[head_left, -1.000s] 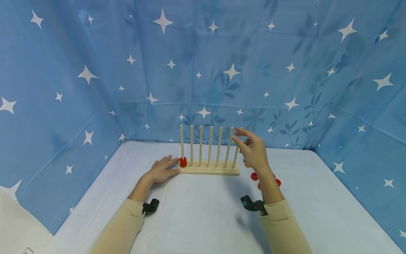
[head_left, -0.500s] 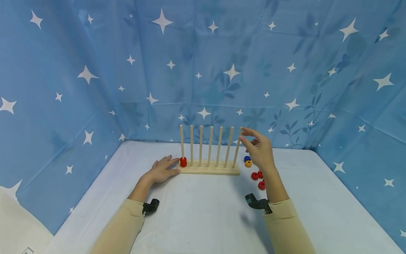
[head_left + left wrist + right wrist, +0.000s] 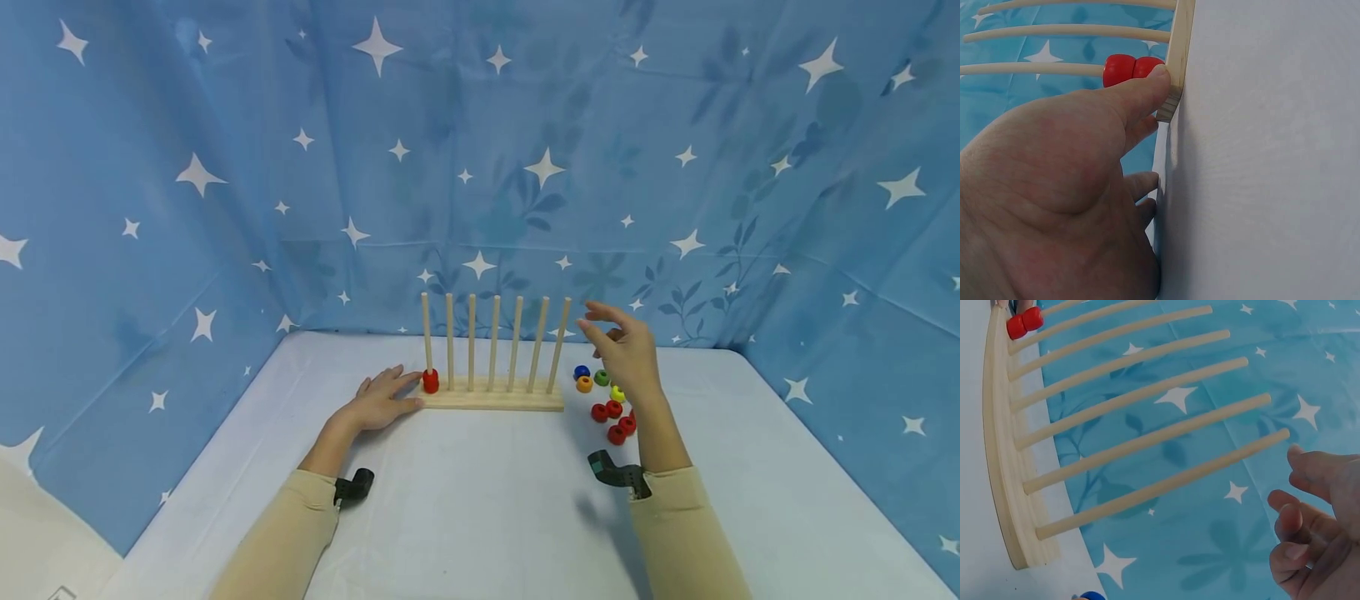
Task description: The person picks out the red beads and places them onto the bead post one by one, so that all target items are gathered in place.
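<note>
A wooden rack (image 3: 491, 400) with a row of upright pegs stands at the back of the table. Two red beads (image 3: 1119, 70) are stacked at the foot of its leftmost peg. My left hand (image 3: 378, 402) rests at the rack's left end, thumb and index finger touching the base, the other fingers spread. My right hand (image 3: 628, 350) hovers just right of the rightmost peg (image 3: 1166, 485), apart from it; thumb and index finger are parted, with nothing between them. In the right wrist view its other fingers bend loosely.
Right of the rack lie several red beads (image 3: 617, 435), a blue bead (image 3: 581, 372), an orange bead (image 3: 584, 384), a green bead (image 3: 602, 377) and a yellow bead (image 3: 617, 394). A blue star-patterned curtain (image 3: 480, 167) surrounds the white table (image 3: 480, 508) behind and at the sides.
My right hand has moved rightward, away from the rightmost pegs, uncovering the green and yellow beads. The left hand keeps its place at the rack. The head view has shifted slightly.
</note>
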Action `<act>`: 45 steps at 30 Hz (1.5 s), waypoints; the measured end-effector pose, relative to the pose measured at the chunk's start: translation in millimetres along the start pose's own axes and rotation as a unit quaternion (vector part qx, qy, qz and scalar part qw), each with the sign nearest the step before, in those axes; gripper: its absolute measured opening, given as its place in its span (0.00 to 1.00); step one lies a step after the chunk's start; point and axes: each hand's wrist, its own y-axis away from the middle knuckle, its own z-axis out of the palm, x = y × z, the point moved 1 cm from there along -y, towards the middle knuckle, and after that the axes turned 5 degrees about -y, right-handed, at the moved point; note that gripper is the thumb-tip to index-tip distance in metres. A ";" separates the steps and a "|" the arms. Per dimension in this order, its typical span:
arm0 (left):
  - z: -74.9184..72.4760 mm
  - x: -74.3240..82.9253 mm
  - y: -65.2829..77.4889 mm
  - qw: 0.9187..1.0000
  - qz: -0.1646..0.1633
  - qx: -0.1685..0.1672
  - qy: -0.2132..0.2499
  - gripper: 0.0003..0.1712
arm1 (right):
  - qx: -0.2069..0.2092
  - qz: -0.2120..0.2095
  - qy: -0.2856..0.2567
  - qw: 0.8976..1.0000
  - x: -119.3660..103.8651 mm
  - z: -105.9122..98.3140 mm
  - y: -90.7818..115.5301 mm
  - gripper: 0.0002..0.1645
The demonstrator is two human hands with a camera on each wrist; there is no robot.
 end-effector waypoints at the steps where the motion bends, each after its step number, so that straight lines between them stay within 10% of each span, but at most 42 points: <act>1: -0.3 0.2 0.3 1.000 0.001 0.001 0.000 0.39 | -0.003 0.004 0.003 1.000 1.2 -1.5 -0.1 0.26; 45: 1.0 -0.2 -0.7 1.000 0.004 0.005 -0.013 0.39 | -0.131 0.128 0.064 0.981 58.3 -20.8 5.5 0.30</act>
